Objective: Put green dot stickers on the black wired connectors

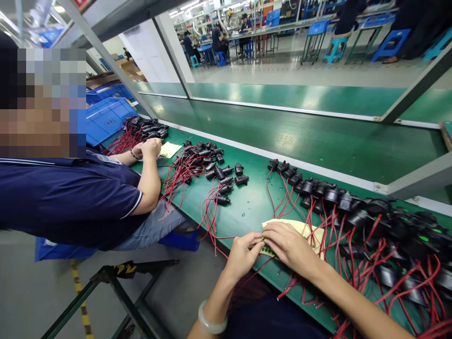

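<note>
A yellow sticker sheet (313,233) with small round green stickers (266,250) lies at the front edge of the green bench. My left hand (243,253) is closed at the sheet's left side, thumb and finger pinched at a small green sticker (263,239). Over the sheet bends my right hand (290,246), its fingers closed on it and their tips meeting those of the left hand. Part of the sheet is hidden under that hand. Black cylindrical sockets (332,194) with red wires (310,214) stand in rows just beyond and to the right.
At left, a co-worker (70,202) sits with hands by another yellow sheet (170,149). More black sockets (219,173) with red wires lie between us. A blue bin (109,120) stands at the far left. Grey frame posts (420,87) rise behind the bench.
</note>
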